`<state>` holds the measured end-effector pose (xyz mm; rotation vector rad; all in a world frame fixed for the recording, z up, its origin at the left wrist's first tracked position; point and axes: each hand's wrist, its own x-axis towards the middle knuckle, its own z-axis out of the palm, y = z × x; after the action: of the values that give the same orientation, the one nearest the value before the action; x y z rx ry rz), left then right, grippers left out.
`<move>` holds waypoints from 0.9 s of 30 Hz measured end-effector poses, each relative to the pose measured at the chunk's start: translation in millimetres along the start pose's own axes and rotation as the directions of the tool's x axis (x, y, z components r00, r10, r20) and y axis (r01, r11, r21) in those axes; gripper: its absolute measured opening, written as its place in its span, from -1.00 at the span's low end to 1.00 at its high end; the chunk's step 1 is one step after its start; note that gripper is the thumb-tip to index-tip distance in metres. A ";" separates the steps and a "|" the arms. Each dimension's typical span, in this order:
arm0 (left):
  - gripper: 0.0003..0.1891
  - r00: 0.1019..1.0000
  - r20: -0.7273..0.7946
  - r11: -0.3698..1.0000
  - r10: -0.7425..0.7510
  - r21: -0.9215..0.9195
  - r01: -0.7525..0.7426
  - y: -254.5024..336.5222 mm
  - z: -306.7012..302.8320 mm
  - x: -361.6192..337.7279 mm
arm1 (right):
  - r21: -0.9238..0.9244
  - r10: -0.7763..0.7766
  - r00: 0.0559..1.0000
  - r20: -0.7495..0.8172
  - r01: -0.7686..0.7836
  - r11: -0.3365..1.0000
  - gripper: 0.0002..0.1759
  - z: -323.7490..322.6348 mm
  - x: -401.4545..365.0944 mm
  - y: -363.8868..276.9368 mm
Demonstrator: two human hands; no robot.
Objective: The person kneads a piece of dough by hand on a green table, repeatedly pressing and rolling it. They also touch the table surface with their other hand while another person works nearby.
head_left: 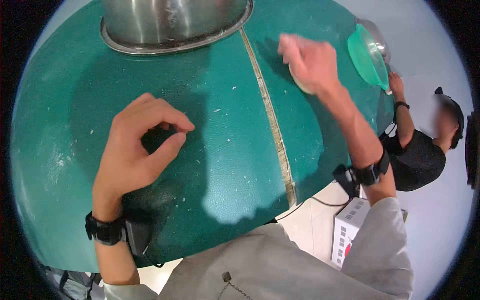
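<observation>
green table (225,165), right hand (310,62) cupping pale dough (301,86), left hand (137,145) curled

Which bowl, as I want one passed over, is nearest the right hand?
The green bowl at the table's right edge, just beyond the right hand; the larger steel bowl lies further left.

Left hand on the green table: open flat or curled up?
Curled. The left hand rests on the table, fingers bent, thumb tip almost meeting the forefinger in a ring; nothing visible is pinched between them.
</observation>
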<state>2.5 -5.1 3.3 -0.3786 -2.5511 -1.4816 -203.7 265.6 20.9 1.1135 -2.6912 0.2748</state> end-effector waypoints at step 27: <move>-0.87 0.998 -0.051 0.999 0.035 0.002 -0.035 1.5 -0.1 -2.7 | -0.129 -0.241 0.958 -0.157 0.222 0.966 -0.65 -13.0 -15.9 13.8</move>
<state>5.5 -4.8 3.8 -0.3786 -2.4931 -1.4589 -200.8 289.1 27.8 1.2933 -2.3685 0.1708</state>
